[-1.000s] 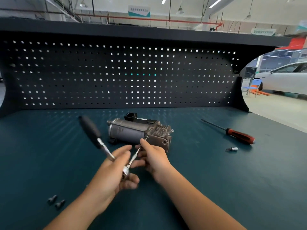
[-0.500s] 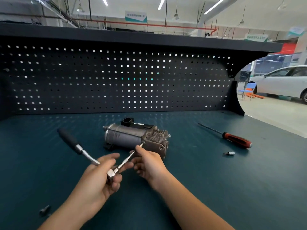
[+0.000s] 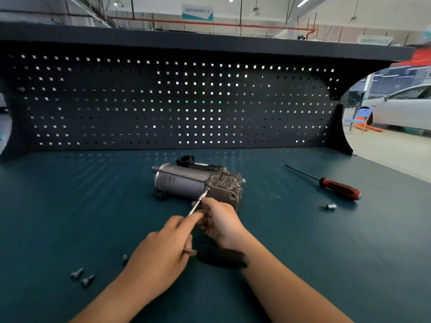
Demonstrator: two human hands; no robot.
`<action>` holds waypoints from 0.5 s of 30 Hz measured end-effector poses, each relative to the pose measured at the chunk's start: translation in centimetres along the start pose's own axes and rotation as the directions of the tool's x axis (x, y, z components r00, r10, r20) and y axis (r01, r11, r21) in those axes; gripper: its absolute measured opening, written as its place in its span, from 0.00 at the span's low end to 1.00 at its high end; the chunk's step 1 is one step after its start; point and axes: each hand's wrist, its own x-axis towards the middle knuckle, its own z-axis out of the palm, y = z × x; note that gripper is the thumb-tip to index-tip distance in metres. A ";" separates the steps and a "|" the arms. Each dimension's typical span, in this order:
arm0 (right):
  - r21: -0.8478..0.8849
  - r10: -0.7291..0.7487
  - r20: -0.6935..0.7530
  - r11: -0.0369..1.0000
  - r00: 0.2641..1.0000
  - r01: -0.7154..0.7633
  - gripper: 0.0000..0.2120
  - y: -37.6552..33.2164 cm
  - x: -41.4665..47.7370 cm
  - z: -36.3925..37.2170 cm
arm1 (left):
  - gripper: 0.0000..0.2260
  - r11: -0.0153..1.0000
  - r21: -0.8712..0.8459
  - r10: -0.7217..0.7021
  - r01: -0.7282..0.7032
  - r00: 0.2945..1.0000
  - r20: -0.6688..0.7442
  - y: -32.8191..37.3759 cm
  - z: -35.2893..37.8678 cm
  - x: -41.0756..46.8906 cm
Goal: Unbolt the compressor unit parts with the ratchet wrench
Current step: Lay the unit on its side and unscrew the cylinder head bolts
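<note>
The black handle of your ratchet (image 3: 221, 258) has swung from far left round to near right, blurred under your right forearm. I judge that as one loosening stroke. Your left hand (image 3: 163, 250) grips the ratchet head. Your right hand (image 3: 218, 221) pinches the slim steel extension (image 3: 197, 203), its tip seated on the compressor (image 3: 186, 183), mid-bench: a smooth grey cylinder with a finned cast head. Loose dark bolts (image 3: 87, 280) lie near left.

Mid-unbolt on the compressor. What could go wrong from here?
1. The thin extension bar, pinched by the right hand, reaches the bolt at a slant; it may slip out.
2. The compressor lies unclamped; torque from the ratchet wrench in the left hand could shift it.
3. Loose bolts by the left forearm may get swept off.
</note>
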 end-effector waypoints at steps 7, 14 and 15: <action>-0.028 -0.052 0.010 0.998 0.999 0.052 0.10 0.0 -0.1 -0.1 | 0.07 -0.165 -0.893 -0.368 0.419 0.814 0.450 1.3 -1.5 1.7; -0.057 -0.050 0.037 0.997 0.998 0.052 0.12 0.0 -0.4 0.5 | 0.08 -0.565 -0.750 -0.331 0.344 0.738 0.588 0.0 -2.5 1.7; -0.070 -0.068 0.016 0.995 0.998 0.069 0.13 0.0 -0.5 0.5 | 0.07 -0.435 -0.812 -0.368 0.389 0.746 0.555 0.1 -2.3 1.8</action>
